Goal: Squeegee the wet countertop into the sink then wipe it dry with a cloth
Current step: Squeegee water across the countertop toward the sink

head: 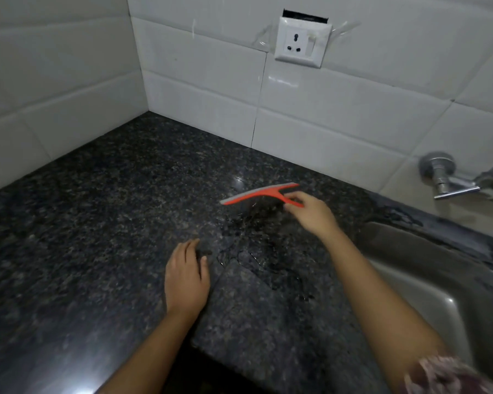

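An orange squeegee [256,193] with a grey rubber blade lies near the back of the dark granite countertop [97,223]. My right hand [310,213] pinches its short handle between thumb and fingers. A patch of water [256,240] spreads on the stone just in front of the blade and down toward the counter's front. My left hand [187,275] rests flat on the countertop, fingers slightly apart, left of the wet patch. The steel sink [427,268] is set into the counter at the right. No cloth is in view.
White tiled walls meet in a corner at the back left. A wall socket [300,42] sits above the counter. A chrome tap [450,180] sticks out of the wall over the sink. The counter's front edge runs below my forearms.
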